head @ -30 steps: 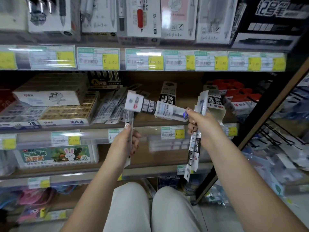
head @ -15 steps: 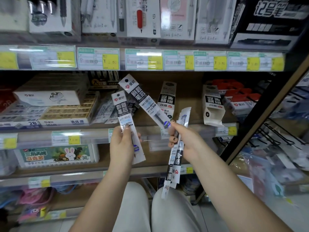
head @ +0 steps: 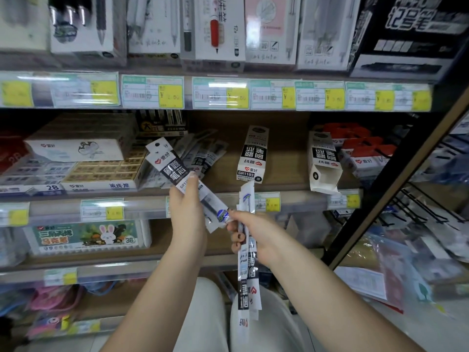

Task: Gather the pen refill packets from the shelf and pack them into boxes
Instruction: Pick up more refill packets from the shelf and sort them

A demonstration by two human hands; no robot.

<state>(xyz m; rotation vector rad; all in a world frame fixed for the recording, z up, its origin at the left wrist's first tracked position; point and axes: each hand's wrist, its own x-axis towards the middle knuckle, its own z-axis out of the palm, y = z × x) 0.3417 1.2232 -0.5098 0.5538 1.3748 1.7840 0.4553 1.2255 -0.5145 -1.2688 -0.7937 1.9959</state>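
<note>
My left hand (head: 186,212) grips two stacked black-and-white pen refill packets (head: 170,165), tilted up to the left. My right hand (head: 253,235) holds a bunch of refill packets (head: 248,283) hanging downward, and its fingertips pinch the lower end of the left hand's packets. More loose refill packets (head: 203,156) lie on the middle shelf behind. Two white refill boxes stand on that shelf: one closed (head: 252,154), one with its flap open (head: 323,163).
Eraser boxes (head: 101,171) and a white carton fill the shelf's left. Red-topped packs (head: 363,151) sit at the right. Price-label strips (head: 218,94) run along shelf edges. A black shelf post (head: 396,174) slants at the right, with wire hooks beyond. My knees are below.
The two packets that were apart half a second ago now lie stacked together in my left hand. My right hand has moved down and left to the stack's lower end.
</note>
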